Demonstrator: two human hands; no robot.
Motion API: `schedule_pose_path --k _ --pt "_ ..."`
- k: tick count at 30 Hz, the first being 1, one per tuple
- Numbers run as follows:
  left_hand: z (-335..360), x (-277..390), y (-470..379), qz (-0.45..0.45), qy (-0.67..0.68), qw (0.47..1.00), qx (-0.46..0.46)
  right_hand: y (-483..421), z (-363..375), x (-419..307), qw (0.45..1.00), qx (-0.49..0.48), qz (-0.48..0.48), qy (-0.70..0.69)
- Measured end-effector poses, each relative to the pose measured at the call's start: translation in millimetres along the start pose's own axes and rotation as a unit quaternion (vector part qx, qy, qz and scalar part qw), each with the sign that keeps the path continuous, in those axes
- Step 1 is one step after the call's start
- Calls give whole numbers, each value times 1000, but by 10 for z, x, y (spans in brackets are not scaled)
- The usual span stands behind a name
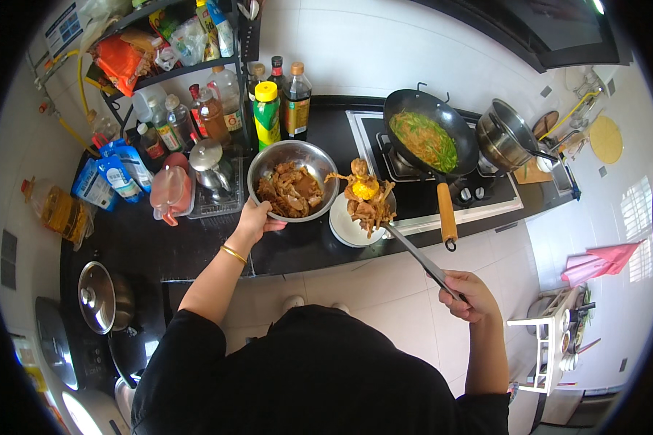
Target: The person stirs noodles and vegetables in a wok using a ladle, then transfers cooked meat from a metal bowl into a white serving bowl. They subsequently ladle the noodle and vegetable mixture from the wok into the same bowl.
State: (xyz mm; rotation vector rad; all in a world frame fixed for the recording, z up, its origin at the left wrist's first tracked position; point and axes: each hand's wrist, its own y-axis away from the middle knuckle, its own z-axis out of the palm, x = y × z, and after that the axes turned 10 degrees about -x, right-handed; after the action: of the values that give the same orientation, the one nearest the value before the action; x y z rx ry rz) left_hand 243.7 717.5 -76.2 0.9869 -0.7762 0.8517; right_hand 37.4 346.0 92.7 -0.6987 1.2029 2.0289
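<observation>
My left hand (256, 220) grips the near rim of a steel mixing bowl (256, 179). Brown cooked meat pieces (288, 190) and some sauce lie in that bowl. In my right hand (464, 296) is the long metal handle of a ladle or turner (422, 260). Its head is heaped with meat pieces (369, 209), including what look like poultry feet, and a yellow piece (365, 188) that may be corn. This load hangs above a stack of white plates or bowls (340, 231), partly hiding them. Whether it touches them, I cannot tell.
A black wok (462, 133) with noodles and greens (422, 138) sits on the gas hob (495, 198), its wooden handle (446, 215) pointing toward me. Beside it stands a steel pot (503, 136). Sauce bottles (296, 103), a steel pitcher (207, 160) and a pink-lidded container (171, 187) crowd the left.
</observation>
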Motion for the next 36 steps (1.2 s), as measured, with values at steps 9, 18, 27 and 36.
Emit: schedule_pose_path --k 9,18,27,36 --pt "-5 -54 -17 0 -7 1000 10 16 -38 -12 1000 13 26 12" --pt "21 -39 36 6 -27 998 52 171 -28 -123 999 25 28 25" --pt "9 -100 33 1 -22 999 41 47 -159 -264 995 18 84 59" --pt "16 -120 96 16 -13 999 33 -273 -36 -458 984 45 131 111"
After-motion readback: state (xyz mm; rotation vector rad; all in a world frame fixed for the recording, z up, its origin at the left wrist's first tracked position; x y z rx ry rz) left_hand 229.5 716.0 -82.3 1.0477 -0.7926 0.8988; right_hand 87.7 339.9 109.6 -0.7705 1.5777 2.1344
